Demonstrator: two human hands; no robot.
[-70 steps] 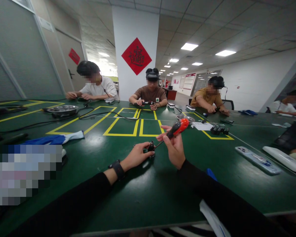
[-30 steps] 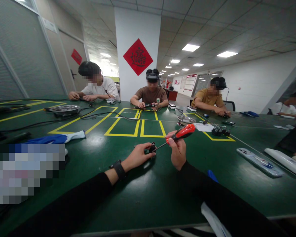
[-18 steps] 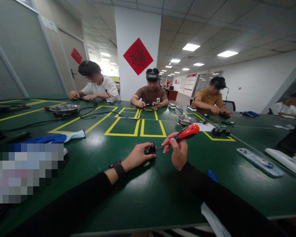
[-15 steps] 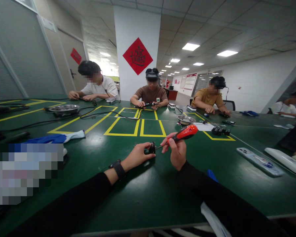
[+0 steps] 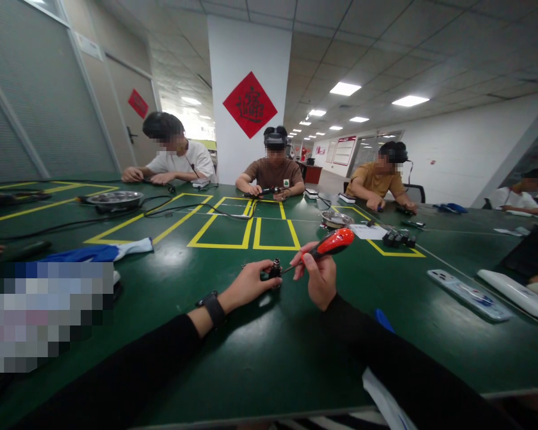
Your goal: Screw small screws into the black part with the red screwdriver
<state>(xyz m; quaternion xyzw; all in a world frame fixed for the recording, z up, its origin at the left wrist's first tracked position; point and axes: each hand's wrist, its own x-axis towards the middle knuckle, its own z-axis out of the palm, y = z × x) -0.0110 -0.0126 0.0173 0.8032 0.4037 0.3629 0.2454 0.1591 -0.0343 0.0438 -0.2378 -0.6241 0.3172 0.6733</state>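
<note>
The left grip (image 5: 250, 286) pinches a small upright black cylinder (image 5: 275, 272), the right grip (image 5: 321, 282) curled around a red-and-black-handled screwdriver (image 5: 335, 241).

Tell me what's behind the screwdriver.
Beyond the screwdriver are a metal bowl and white paper on the green table. What it and the right hand cover can't be seen.

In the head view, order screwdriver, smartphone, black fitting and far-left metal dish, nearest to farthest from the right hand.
1. Screwdriver, in the right hand.
2. Black fitting, just left, in the left hand.
3. Smartphone, to the right.
4. Metal dish, far left.
</note>
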